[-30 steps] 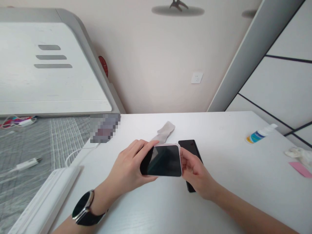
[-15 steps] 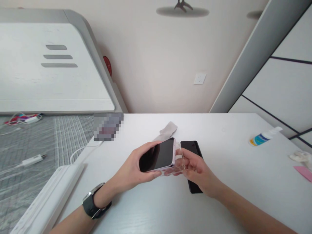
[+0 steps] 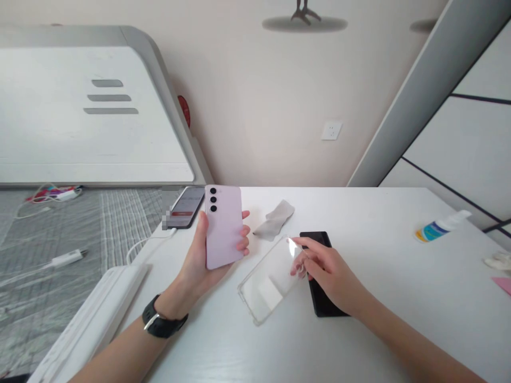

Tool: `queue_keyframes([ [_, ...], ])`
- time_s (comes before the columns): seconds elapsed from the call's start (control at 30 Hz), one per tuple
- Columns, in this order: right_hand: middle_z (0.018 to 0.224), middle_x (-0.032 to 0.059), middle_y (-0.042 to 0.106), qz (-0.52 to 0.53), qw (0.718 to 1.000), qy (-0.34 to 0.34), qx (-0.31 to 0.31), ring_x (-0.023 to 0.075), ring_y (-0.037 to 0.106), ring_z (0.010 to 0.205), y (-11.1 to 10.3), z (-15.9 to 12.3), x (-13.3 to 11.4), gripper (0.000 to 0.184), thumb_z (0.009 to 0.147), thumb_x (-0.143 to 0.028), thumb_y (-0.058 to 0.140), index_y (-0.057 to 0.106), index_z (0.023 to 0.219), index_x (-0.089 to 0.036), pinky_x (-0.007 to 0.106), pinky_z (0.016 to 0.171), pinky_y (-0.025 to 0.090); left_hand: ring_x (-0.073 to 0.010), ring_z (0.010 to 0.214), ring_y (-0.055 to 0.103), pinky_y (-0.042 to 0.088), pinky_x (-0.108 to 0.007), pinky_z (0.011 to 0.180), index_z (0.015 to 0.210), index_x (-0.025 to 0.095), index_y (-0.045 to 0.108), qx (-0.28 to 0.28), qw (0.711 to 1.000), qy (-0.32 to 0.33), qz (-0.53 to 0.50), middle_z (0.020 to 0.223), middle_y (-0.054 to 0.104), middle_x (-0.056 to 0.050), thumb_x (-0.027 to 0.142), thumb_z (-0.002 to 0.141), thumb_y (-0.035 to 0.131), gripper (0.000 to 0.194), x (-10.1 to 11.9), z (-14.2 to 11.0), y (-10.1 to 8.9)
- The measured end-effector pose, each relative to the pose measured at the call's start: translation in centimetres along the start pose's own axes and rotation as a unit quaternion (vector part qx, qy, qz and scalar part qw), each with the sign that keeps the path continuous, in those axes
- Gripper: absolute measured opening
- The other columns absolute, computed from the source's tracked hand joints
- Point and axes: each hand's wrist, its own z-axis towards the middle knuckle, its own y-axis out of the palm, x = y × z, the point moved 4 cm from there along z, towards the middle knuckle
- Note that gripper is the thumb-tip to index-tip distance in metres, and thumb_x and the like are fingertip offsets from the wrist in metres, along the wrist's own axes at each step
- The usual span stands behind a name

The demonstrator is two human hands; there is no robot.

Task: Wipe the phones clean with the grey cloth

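My left hand (image 3: 207, 260) is wrapped round a pale lilac phone (image 3: 222, 226), held upright with its back and three camera lenses facing me. My right hand (image 3: 321, 266) pinches the far corner of a clear phone case (image 3: 268, 281), whose near end rests on the white table (image 3: 391, 266). Under my right hand lies a black phone (image 3: 323, 298), flat on the table. A grey cloth (image 3: 274, 219) lies just behind the case.
Another phone (image 3: 187, 206) with a lit screen lies at the table's left edge on a white cable. A small spray bottle (image 3: 439, 226) and a pink card (image 3: 503, 284) are at the far right. A bed (image 3: 59, 255) with chargers is to the left.
The clear case has come off the lilac phone. My left hand turned the phone upright, back toward me, while my right hand drew the case away and lowered it toward the table.
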Motion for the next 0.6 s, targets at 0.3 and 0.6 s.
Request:
queue_keyframes([
  [0.3, 0.122, 0.0063, 0.070, -0.264, 0.947, -0.154, 0.102, 0.0240, 0.063, 0.116, -1.5, 1.1, -0.6, 0.028, 0.097, -0.021, 0.048, 0.066, 0.119, -0.025, 0.044, 0.102, 0.050, -0.0109, 0.061, 0.042, 0.041, -0.024, 0.057, 0.124, 0.006, 0.062, -0.059, 0.986, -0.087, -0.130, 0.083, 0.049, -0.003, 0.074, 0.097, 0.029, 0.080, -0.8, -0.4, 0.6],
  [0.6, 0.127, 0.0098, 0.069, -0.381, 0.898, -0.219, 0.020, 0.0285, 0.061, 0.120, -1.2, 7.6, -3.1, 0.040, 0.086, -0.012, 0.066, 0.068, 0.124, -0.024, 0.050, 0.107, 0.046, -0.0105, 0.059, 0.040, 0.038, -0.023, 0.055, 0.121, 0.009, 0.062, -0.083, 0.973, -0.133, -0.170, 0.081, 0.047, -0.001, 0.076, 0.095, 0.033, 0.078, -1.8, -0.3, 0.4],
])
